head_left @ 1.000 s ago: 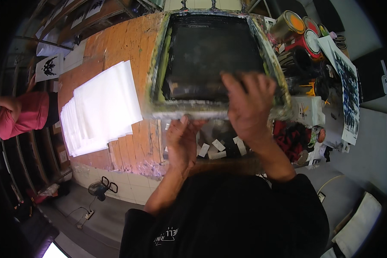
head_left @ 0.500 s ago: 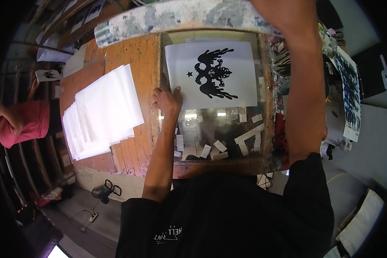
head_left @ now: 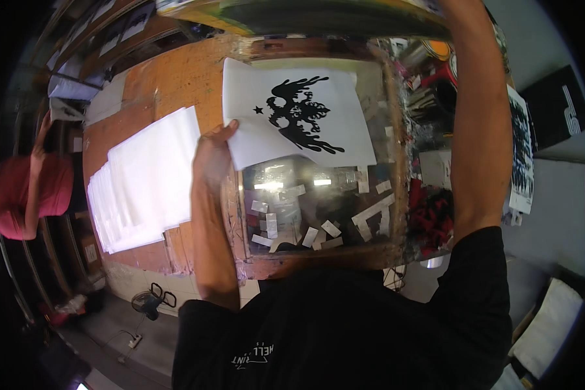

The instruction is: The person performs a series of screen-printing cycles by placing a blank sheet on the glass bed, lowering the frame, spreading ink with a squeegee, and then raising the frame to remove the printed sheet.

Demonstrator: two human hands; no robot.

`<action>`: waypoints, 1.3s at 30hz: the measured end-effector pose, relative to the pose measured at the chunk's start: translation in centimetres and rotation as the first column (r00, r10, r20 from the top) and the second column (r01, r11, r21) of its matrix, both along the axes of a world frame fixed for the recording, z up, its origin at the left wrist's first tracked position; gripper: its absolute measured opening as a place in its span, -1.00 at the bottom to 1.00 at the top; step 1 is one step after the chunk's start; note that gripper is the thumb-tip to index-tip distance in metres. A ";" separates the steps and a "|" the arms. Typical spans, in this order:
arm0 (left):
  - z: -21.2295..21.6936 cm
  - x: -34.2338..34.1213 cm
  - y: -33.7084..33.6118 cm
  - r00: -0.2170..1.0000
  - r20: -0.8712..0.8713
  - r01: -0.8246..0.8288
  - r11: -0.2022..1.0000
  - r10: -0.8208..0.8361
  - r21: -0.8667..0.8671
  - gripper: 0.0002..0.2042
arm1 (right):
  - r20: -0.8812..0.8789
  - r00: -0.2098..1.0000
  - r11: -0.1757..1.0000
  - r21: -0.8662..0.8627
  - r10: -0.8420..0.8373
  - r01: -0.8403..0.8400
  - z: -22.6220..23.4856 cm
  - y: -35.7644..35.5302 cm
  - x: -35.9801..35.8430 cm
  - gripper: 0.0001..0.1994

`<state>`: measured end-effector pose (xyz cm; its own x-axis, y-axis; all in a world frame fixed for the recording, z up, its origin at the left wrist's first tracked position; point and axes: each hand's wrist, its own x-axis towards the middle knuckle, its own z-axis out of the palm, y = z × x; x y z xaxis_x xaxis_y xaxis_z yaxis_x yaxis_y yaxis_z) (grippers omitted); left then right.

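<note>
Black short-sleeved T-shirt with small white chest print; bare forearms, no gloves.

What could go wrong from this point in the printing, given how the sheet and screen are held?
The left hand grips the printed sheet only at its left edge, so the sheet may sag and the black design may smear against the glossy taped bed. The right arm alone props the raised screen frame above the print; if it slips, the frame may drop onto sheet and hand. Dragging the sheet left may disturb the blank paper stack.

Left hand with fingers pinched shut, right arm raised overhead
</note>
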<state>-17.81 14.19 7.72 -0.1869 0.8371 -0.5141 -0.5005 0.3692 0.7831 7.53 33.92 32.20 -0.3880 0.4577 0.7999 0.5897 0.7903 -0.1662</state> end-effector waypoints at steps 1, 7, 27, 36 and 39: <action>-0.5 -2.1 -0.3 0.996 -0.090 -0.014 0.998 0.009 -0.055 -0.81 | -0.050 0.999 1.000 0.006 0.005 -0.004 -0.9 0.1 -0.1 -0.74; -5.9 -19.1 -5.3 0.801 -0.598 -0.191 0.960 0.032 -0.205 -0.74 | 0.061 0.996 0.962 -0.263 -0.063 0.077 -0.3 3.3 2.8 -0.59; -10.2 6.4 -14.9 -0.032 -0.992 -0.145 0.983 -0.119 -0.113 -0.53 | 0.093 0.996 0.989 -0.150 0.017 -0.003 0.0 0.1 0.7 -0.60; -11.5 1.0 -13.0 0.120 -0.993 -0.161 0.987 -0.008 -0.028 -0.80 | 0.059 0.997 0.985 -0.161 -0.052 0.061 0.7 -4.6 -0.4 -0.68; -11.5 3.0 -13.3 0.037 -0.999 -0.137 0.990 -0.018 -0.023 -0.74 | 0.027 0.996 0.976 -0.201 -0.086 0.090 0.0 -2.8 0.3 -0.67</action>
<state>-14.83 0.84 -3.81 -0.6308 0.7614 0.1496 0.7057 0.4828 0.5186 7.87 31.09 32.20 -0.3528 0.6417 0.6810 0.6599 0.6866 -0.3052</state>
